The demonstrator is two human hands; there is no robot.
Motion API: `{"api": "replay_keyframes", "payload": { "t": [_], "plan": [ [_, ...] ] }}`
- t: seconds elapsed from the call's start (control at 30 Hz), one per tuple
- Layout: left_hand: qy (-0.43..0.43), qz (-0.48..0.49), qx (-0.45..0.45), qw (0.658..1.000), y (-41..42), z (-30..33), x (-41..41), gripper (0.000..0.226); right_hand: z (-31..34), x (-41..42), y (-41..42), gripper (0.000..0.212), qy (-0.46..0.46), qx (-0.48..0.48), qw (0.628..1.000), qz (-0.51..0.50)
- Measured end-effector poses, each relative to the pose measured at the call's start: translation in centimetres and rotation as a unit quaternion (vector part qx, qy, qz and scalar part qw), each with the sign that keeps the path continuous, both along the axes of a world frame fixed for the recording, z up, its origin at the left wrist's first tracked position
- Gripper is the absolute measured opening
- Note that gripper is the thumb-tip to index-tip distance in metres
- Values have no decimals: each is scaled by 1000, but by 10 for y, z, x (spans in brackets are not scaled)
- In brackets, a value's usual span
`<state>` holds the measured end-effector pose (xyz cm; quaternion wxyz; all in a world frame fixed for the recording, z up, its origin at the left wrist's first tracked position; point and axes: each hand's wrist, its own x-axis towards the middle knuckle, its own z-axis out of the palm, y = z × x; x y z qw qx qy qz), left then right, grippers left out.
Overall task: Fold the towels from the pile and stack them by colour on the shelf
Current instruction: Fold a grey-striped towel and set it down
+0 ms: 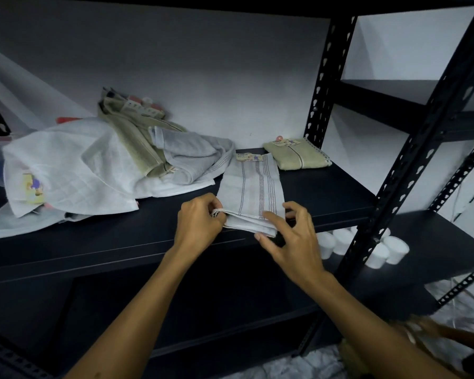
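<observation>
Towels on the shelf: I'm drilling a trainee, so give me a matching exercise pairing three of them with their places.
1. striped towel
2. beige folded towel
3. white towel

A. on the pile, left
B. under both hands
C. back right, by the upright

Pairs: 1-B, 2-C, 3-A. The left hand pinches the striped towel's near corner; the right hand touches its near edge.

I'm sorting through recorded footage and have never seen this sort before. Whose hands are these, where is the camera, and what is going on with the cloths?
There is no machine here. A camera worn on a person's head looks down at their two bare hands. The left hand pinches the near corner of a grey striped towel lying folded on the dark shelf. The right hand touches its other near corner with spread fingers. Left of it lies a loose pile of towels. Behind it sits a folded beige towel.
</observation>
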<state>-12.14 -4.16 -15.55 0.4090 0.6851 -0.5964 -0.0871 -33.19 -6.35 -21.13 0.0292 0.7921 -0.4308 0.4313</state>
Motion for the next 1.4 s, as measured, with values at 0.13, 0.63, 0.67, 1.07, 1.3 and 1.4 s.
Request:
{"api": "replay_keyframes", "payload": {
  "t": [0.13,0.63,0.67,1.07,1.3,1.4],
  "plan": [
    [-3,3,-3,1000,1,1,1,7,1,5,-8,30,-4,-8,1000,12],
    [-29,-36,-11,999,8,-2,14,14,-6,-7,-14,44,95,-51,994,7],
    [-24,-36,-11,999,8,-3,15,15,-5,-6,-14,40,89,-54,995,9],
    [0,-27,12,1000,8,1,14,11,-7,-4,-7,40,92,-100,991,0],
    [1,-34,15,999,7,3,16,11,8,-6,-21,32,148,-194,968,56],
    [7,-37,17,999,6,3,17,12,10,-7,-24,39,189,-216,956,63]
  ]
}}
